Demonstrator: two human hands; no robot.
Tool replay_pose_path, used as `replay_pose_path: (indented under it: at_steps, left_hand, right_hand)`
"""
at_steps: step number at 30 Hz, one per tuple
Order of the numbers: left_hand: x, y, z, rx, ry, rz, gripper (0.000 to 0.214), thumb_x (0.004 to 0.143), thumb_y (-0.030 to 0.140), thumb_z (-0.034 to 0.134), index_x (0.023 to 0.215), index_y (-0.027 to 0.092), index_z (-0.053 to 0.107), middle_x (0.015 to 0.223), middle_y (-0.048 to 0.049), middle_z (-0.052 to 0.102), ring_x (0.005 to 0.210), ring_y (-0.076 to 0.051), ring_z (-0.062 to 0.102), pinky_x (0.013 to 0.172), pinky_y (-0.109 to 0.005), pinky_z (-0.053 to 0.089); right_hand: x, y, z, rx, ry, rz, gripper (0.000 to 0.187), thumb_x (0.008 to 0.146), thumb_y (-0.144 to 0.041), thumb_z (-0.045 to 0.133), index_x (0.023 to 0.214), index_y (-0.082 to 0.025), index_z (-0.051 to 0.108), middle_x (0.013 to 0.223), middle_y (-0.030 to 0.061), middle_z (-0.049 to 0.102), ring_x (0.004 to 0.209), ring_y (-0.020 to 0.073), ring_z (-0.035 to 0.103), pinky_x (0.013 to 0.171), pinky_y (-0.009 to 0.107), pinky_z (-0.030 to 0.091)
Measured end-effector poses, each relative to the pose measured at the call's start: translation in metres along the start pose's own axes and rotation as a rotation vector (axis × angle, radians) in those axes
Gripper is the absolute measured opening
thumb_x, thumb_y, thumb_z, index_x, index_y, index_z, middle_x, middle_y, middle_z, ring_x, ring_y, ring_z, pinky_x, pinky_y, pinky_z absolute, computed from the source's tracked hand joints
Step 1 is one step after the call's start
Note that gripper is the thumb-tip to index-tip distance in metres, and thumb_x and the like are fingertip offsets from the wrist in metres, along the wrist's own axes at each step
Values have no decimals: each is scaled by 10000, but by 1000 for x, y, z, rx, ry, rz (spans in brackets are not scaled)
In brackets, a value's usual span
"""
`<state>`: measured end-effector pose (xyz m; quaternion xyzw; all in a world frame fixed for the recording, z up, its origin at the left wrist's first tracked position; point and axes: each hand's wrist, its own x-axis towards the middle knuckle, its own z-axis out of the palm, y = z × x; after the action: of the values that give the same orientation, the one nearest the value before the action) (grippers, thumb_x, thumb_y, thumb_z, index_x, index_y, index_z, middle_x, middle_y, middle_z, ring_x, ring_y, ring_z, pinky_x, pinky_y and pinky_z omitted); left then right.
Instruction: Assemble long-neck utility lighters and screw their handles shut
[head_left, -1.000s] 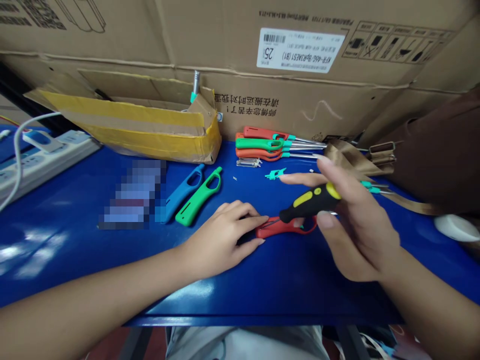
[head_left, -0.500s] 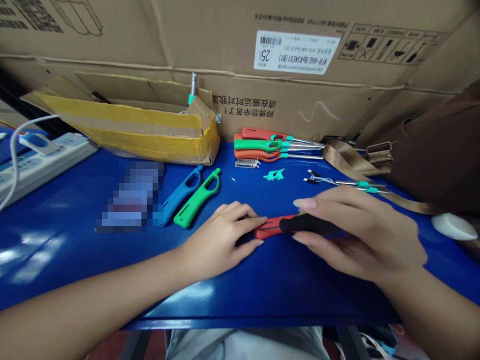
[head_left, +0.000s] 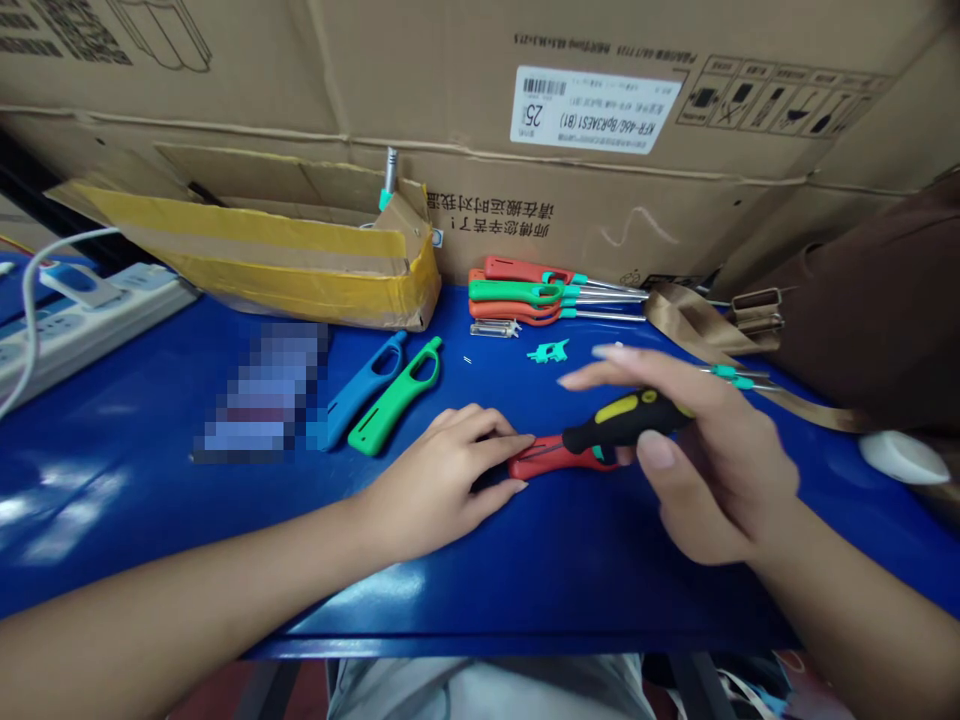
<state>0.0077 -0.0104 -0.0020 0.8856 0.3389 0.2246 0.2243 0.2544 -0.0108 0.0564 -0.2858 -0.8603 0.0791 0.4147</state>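
Observation:
My left hand [head_left: 454,478] pinches the left end of a red lighter [head_left: 537,462] that lies on the blue table. A black and yellow screwdriver [head_left: 619,418] slants over it, its tip at the lighter's handle near my left fingertips. My right hand [head_left: 724,465] holds the screwdriver's handle, with the thumb below and the index finger stretched out above it. Part of the red lighter's right end, with a bit of teal, is hidden by the screwdriver and my right fingers. Left of my left hand lie a green lighter shell [head_left: 394,397] and a blue lighter shell [head_left: 363,392].
Behind lie several assembled lighters [head_left: 517,291], a small clear part [head_left: 493,328] and a teal plastic piece [head_left: 549,351]. A yellow-taped cardboard box [head_left: 262,265] and a blurred-out phone-like object [head_left: 262,390] are left, beside a power strip [head_left: 90,320]. Metal tubes [head_left: 739,377] lie right.
My right hand has opened its grip around the screwdriver's handle and shifted left, showing more of the handle, which now tilts up. My left hand and the red lighter stay put.

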Motion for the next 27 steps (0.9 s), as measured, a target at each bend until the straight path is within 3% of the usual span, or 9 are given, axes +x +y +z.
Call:
replay_pose_path:
  at_steps: [3,8,10,13,15,18,21,25,27]
  left_hand:
    - [1,0,-1,-13,8,5,353,977,253,650,1324,184,647,1150,-93,657,1058,-249,586,951,-440,472]
    - [3,1,-1,-26,-6,-9,325,986,257,642,1303,188,659,1119,-86,663,1039,-242,591,938,-422,476]
    - [3,1,-1,-24,-8,-13,330,982,260,649,1303,186,658,1117,-87,663,1037,-245,591,937,-426,474]
    - [4,1,-1,-29,2,-11,304,971,258,667,1266,187,675,1127,-82,667,1048,-245,592,952,-427,463]
    - [4,1,0,-34,3,-9,284,971,250,666,1248,189,681,1135,-80,667,1058,-244,591,957,-422,457]
    - [3,1,0,-32,-7,-16,277,976,248,658,1246,191,680,1138,-78,663,1064,-244,587,954,-414,454]
    - [3,1,0,-21,-19,-25,272,978,246,654,1245,200,681,1145,-73,660,1064,-242,583,952,-408,451]
    - [2,1,0,-16,-11,-19,286,970,254,667,1251,201,681,1137,-68,657,1052,-241,580,949,-409,447]
    - [2,0,1,-20,10,-9,297,971,255,668,1262,193,674,1135,-69,656,1054,-241,579,953,-413,445]
  right_hand:
    - [-1,1,2,150,-53,77,611,989,-195,525,1574,-294,379,1290,88,722,958,235,755,755,386,651]
    - [6,-4,4,-85,71,-86,613,865,-230,787,1433,-321,577,926,9,799,723,202,749,631,310,628]
    - [4,-5,6,-52,68,-60,626,917,-219,720,1503,-294,513,1030,42,797,706,193,741,591,307,615]
    - [-1,-3,9,245,12,74,635,992,-146,535,1592,-278,375,1308,95,711,773,182,752,606,320,634]
    - [-2,-2,12,340,18,88,626,977,-132,561,1564,-298,425,1268,71,725,843,199,760,663,341,653]
    - [2,-3,14,187,111,-25,611,894,-136,721,1453,-332,570,1088,36,780,859,226,750,690,355,648]
    - [3,-7,13,37,100,-95,593,888,-152,741,1437,-317,590,980,39,799,734,208,712,595,327,610]
    - [-3,-9,14,182,35,24,553,1011,-150,488,1545,-284,451,1329,100,700,901,221,724,726,387,626]
    - [-4,-7,15,267,4,42,567,1007,-131,474,1546,-303,435,1330,93,689,1004,235,714,830,431,618]
